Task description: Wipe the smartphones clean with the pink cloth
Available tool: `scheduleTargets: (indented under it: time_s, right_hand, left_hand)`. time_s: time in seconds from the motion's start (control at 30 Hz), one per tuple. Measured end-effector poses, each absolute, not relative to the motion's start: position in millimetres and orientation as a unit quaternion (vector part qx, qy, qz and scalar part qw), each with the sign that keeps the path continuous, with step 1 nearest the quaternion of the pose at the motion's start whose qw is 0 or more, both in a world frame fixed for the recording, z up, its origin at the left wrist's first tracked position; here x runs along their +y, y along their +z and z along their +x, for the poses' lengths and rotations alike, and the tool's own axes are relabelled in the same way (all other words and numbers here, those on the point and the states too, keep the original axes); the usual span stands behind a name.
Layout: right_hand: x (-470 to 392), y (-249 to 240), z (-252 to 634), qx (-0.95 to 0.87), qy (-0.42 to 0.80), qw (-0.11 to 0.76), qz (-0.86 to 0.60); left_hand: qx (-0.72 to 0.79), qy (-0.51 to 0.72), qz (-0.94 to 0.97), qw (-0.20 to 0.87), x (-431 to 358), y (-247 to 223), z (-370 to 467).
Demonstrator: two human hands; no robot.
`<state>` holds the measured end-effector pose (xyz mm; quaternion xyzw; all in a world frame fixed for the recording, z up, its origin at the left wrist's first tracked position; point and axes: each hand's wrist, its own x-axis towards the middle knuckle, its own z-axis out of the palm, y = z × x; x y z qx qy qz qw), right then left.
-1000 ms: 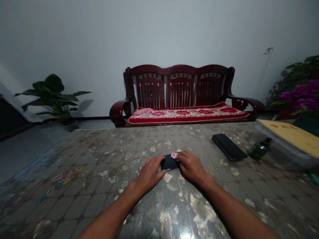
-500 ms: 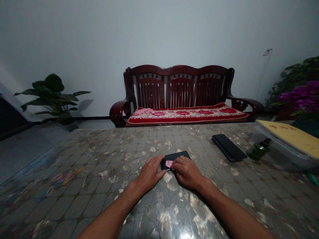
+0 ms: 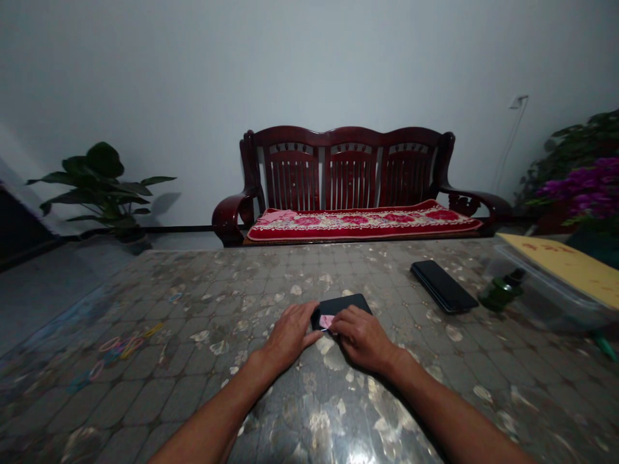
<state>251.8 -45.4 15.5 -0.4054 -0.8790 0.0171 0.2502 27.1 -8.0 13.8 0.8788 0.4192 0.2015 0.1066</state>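
Observation:
A black smartphone (image 3: pixel 345 303) lies flat on the table in front of me. My left hand (image 3: pixel 290 332) grips its left end, with the thumb at the near edge and the fingers at the far edge. A small folded pink cloth (image 3: pixel 325 320) rests on the phone's surface toward that end. The fingers of my right hand (image 3: pixel 360 335) are bunched together and pinch the cloth's right side against the phone. Part of the phone is covered by both hands.
The patterned table cover (image 3: pixel 271 270) spreads all around. Two stacked black phones (image 3: pixel 443 287), a green bottle (image 3: pixel 501 291) and a clear plastic box (image 3: pixel 546 299) under a yellow sheet (image 3: pixel 570 261) sit at right. Coloured rubber bands (image 3: pixel 128 345) lie at left. A wooden bench (image 3: pixel 348 138) stands beyond.
My right hand and the pink cloth have shifted very slightly toward the left and the near edge of the phone. My left hand and the phone stay in place.

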Motion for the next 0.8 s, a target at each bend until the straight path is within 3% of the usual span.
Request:
scheduleTargets:
  time_s: [0.33,0.63,0.8]
  right_hand:
    - [-26.4,12.8,297.8,-0.768,-0.016,0.258,-0.586]
    - [-39.1,16.4,271.8,-0.848,-0.006,0.253,-0.467]
    - [-29.4,19.2,282.3,-0.809,-0.010,0.231,-0.540]
  left_hand:
    - [0.394,0.161,0.902,0.073,-11.1,23.8,31.8]
    - [0.408,0.160,0.896,0.069,-11.4,12.7,32.0]
    - [0.408,0.172,0.891,0.095,-10.0,12.5,30.4]
